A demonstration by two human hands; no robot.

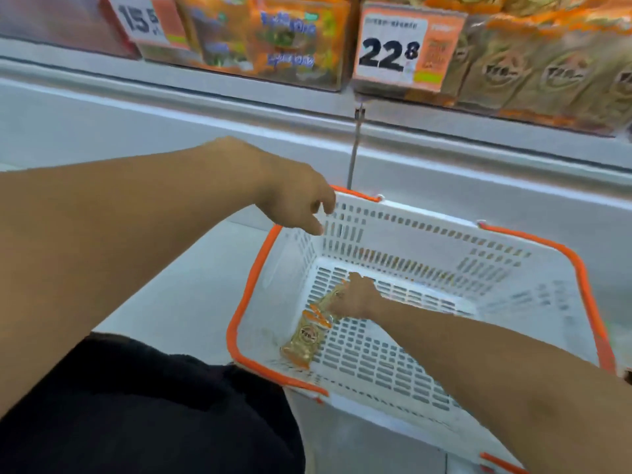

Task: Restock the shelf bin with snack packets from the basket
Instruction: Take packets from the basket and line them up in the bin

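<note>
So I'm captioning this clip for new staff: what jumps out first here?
The white basket with orange rim fills the middle, holding what looks like its last snack packets at its near-left corner. The right hand reaches onto them; the left hand hovers at the far-left rim. A bold price tag hangs above.

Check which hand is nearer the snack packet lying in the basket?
Right. The right hand is down inside the basket, its fingers at the snack packet. The left hand is up by the basket's far left rim corner, clear of the packet.
</note>
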